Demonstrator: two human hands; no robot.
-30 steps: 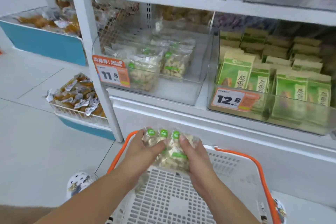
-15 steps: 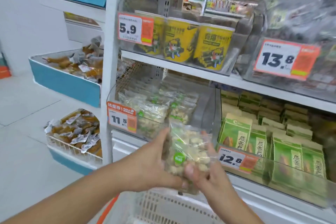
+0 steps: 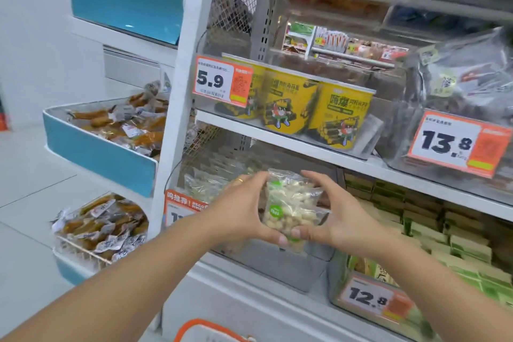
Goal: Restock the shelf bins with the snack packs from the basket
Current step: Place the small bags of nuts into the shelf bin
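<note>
At frame centre, left hand (image 3: 238, 211) and right hand (image 3: 337, 219) pinch between curled fingers the upright clear plastic snack packs of pale nuts (image 3: 288, 209), held at the mouth of the clear plastic shelf bin (image 3: 280, 266), long axis vertical.

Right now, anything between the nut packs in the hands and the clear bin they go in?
Nothing visible. Both hands, left hand and right hand, hold the nut packs upright over the clear bin, above its front wall. Packs already inside sit left and back; the space below looks free.
</note>
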